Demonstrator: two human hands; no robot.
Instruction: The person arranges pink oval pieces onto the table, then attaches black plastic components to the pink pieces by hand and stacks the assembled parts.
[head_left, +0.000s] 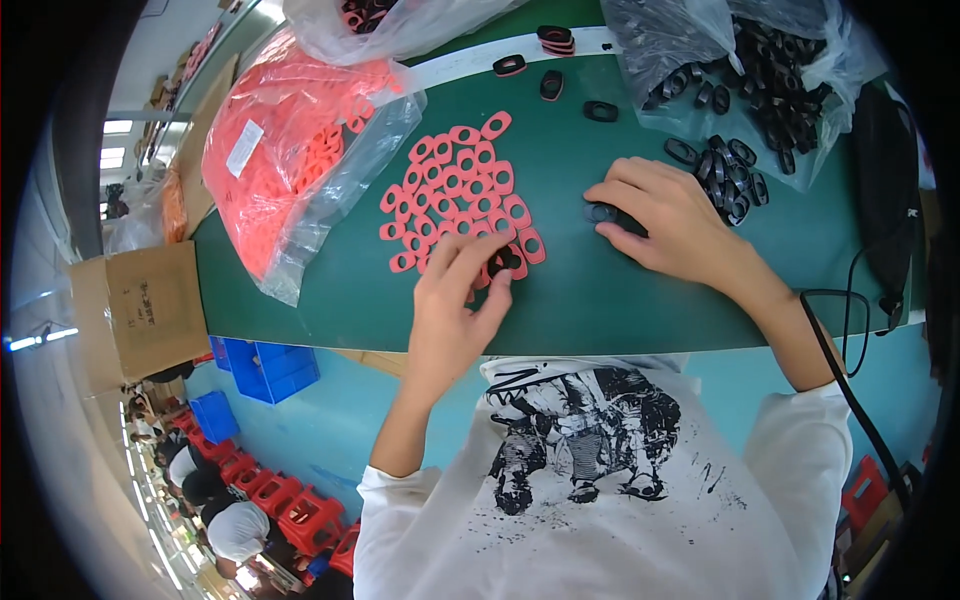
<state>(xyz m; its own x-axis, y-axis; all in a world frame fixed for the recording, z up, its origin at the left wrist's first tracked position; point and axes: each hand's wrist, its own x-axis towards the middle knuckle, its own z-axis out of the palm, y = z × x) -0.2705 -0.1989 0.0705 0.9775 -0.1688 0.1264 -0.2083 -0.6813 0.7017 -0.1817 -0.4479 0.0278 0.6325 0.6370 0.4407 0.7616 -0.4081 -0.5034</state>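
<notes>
Take the clock from mid-view: there's your left grip (450,300) almost dead centre, thumb and forefinger bent close together with a black piece (503,262) between them, over the five o'clock edge of the loose pink rings (463,194). Those spread across the green tabletop (560,310) just shy of twelve. Whether the piece touches a ring, your fingers hide.

Over at two, your right grip (685,220) is curled nearly closed on a dark piece (600,212), its end poking out toward nine. Just past your knuckles sits the black pile (735,180).

Nice and light now, I'd say: pinch by the long edges, turn the piece to match the ring's outline, and keep those knuckles high so neighbouring rings don't skid. Rest the right wrist; squeezing harder should gain you nothing.

And the writing! At ten, a white label (244,147) on the pink bag (265,190), its print too small to make out. At nine, a cardboard box (165,330) carries dark handwritten-looking marks; toward five, your white shirt (560,530) wears a black graphic.
</notes>
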